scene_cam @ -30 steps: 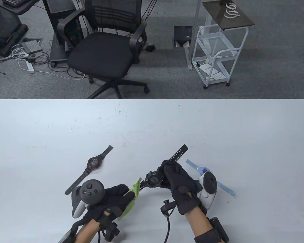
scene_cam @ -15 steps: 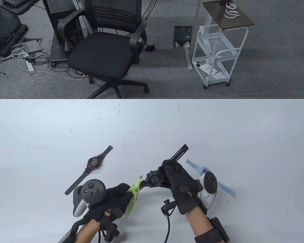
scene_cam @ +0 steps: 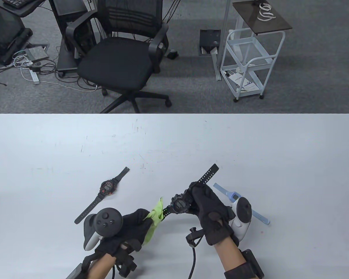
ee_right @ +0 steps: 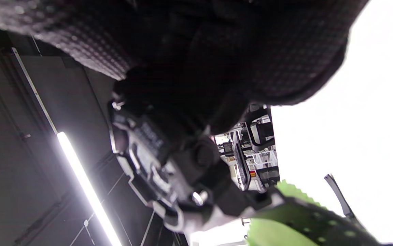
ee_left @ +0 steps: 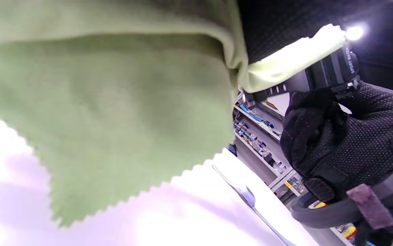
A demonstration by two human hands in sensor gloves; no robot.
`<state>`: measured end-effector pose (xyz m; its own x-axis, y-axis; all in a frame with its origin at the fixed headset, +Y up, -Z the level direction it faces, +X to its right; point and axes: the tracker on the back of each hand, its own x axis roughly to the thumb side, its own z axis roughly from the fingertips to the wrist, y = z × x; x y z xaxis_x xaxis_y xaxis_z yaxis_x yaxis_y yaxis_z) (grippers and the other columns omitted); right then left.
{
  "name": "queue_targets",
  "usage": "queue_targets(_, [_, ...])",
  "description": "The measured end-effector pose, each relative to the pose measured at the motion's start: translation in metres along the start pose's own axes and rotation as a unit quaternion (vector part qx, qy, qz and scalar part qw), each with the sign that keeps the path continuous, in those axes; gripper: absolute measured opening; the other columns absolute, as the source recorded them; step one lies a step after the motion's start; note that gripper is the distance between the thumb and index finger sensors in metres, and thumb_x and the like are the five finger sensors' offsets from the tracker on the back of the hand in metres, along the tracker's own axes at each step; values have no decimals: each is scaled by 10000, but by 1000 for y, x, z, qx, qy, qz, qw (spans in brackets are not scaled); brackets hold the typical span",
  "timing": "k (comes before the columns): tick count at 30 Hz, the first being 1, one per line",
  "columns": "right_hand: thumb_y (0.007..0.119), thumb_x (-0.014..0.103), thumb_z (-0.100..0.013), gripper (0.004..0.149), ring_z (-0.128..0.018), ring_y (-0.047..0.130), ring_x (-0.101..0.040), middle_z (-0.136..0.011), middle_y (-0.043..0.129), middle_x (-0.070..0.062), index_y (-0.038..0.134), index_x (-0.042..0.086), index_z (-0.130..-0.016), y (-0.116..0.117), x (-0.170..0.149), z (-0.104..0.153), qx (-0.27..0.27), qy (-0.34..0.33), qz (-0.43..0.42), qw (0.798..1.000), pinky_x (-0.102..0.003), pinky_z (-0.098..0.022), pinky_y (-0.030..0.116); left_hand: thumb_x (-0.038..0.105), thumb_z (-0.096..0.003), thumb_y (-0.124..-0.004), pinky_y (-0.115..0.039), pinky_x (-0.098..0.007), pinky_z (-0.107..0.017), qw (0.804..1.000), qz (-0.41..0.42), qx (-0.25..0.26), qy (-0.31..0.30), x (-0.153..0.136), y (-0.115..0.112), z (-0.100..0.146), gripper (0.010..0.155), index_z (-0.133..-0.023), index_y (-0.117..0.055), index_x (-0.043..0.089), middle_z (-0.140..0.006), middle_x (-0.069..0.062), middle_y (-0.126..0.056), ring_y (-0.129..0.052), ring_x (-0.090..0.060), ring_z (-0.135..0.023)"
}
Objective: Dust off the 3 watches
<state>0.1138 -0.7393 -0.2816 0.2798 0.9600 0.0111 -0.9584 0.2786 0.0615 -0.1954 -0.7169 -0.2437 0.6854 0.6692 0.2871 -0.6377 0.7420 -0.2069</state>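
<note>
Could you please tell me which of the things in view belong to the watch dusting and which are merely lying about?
Belonging to the job:
- black watch, gripped by the right hand
- green cloth, pinched on its strap by the left hand
- red-faced watch on the table
- light blue watch, also on the table

Just lying about:
- office chair
- white trolley

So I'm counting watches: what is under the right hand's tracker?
A light blue watch lies on the table there. The tracker covers its middle; only the face and both strap ends show.
</note>
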Motion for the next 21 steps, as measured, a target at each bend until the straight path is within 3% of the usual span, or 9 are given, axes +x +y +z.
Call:
queue_targets(4, [787,449,-520,457,-506,1071,-142,-706,1000,-11,830,170,-880,-6,4,0,-15,-6,-5,1000,-402,-361,918,407,-518,-826,-826,-640,-505,997,-60,44,-32,11,7,5,443,-866,-897,143,-730,-111,-1025,-1056,-361,-558])
queue_targets(8, [785,449,-522,457,-511,1069,-142,-711,996,-9,826,171,-882,-14,8,0,-36,-10,-12,999,-402,-365,917,424,-514,-835,-797,-661,-544,982,-161,69,-77,25,1,9,441,-874,-906,179,-793,-87,-1016,-1020,-378,-658])
queue_targets(14, [779,450,-526,458,-522,1065,-141,-720,989,-9,815,172,-889,-29,11,-1,-76,-10,-11,997,-401,-372,915,437,-510,-833,-804,-650,-545,959,-251,5,-129,44,-37,6,444,-872,-909,191,-804,-79,-1015,-1024,-361,-664])
queue_targets(21, [775,447,-528,463,-532,1063,-147,-731,981,-12,803,166,-896,-33,7,-2,-86,6,-9,996,-405,-379,913,441,-512,-824,-804,-642,-553,931,-321,-69,-156,51,-75,2,444,-875,-906,197,-807,-69,-1015,-1024,-345,-669])
